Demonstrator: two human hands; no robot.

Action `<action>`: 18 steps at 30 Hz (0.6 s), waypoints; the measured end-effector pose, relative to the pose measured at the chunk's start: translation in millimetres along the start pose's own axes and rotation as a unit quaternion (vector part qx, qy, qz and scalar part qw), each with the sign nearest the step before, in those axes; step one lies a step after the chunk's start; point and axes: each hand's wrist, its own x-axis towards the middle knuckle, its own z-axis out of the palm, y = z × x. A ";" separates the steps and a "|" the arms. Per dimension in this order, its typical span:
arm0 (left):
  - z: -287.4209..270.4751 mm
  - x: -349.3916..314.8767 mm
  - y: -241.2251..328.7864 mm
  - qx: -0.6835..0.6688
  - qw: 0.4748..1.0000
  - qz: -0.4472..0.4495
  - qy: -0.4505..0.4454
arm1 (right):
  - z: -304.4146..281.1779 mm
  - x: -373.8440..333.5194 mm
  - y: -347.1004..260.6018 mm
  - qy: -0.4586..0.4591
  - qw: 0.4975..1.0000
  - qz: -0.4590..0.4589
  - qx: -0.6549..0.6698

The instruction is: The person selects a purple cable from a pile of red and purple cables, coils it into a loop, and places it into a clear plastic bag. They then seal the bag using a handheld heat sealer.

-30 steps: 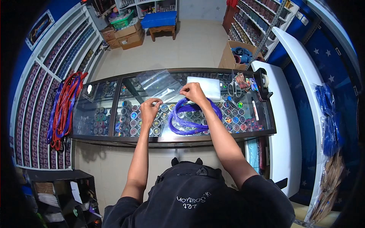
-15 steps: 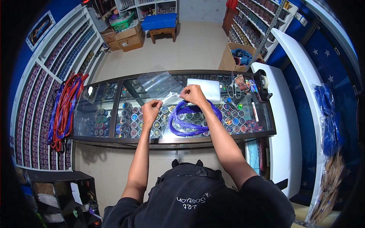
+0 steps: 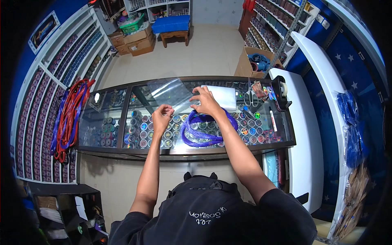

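Note:
A clear plastic bag [image 3: 169, 93] slants up and away from me over the glass counter. My left hand [image 3: 161, 117] pinches its near edge between thumb and fingers. Close to the bag's right-hand corner is my right hand [image 3: 207, 103], its thumb and fingers spread apart and no grip showing. Below that hand, a looped hank of shiny purple cord [image 3: 200, 142] lies on the glass, partly covered by my right wrist. A stack of clear plastic bags [image 3: 226, 96] lies flat just beyond the right hand.
Scissors [image 3: 250, 98], a marker [image 3: 273, 119] and a black tape dispenser [image 3: 280, 93] lie at the counter's right end. Many round spools [image 3: 143, 134] show through the glass. Red and purple cord hanks [image 3: 70, 118] hang at the left. A cardboard box [image 3: 245, 65] stands beyond the counter.
The fingers of my right hand have parted from their pinch at the bag's edge. The bag looks flatter and less bunched between the hands. My left hand stays nearly in place.

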 end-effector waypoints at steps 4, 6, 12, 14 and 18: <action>-3.8 6.7 -11.1 -0.038 0.999 -0.005 -0.016 | 2.5 1.2 2.6 -0.013 0.999 -0.016 -0.038; -4.2 9.4 -19.4 -0.043 0.999 0.020 -0.012 | 3.1 2.4 2.4 -0.024 0.999 -0.020 -0.037; -1.9 12.6 -29.2 0.013 1.000 0.023 0.008 | 4.6 5.8 -3.1 -0.019 1.000 -0.003 -0.002; 1.8 12.1 -23.9 0.042 0.999 0.023 0.000 | 9.9 6.3 3.7 0.016 0.999 0.000 0.030; 2.5 6.4 -15.8 0.046 0.999 0.001 0.029 | 7.4 6.9 -4.7 0.010 0.999 0.006 0.049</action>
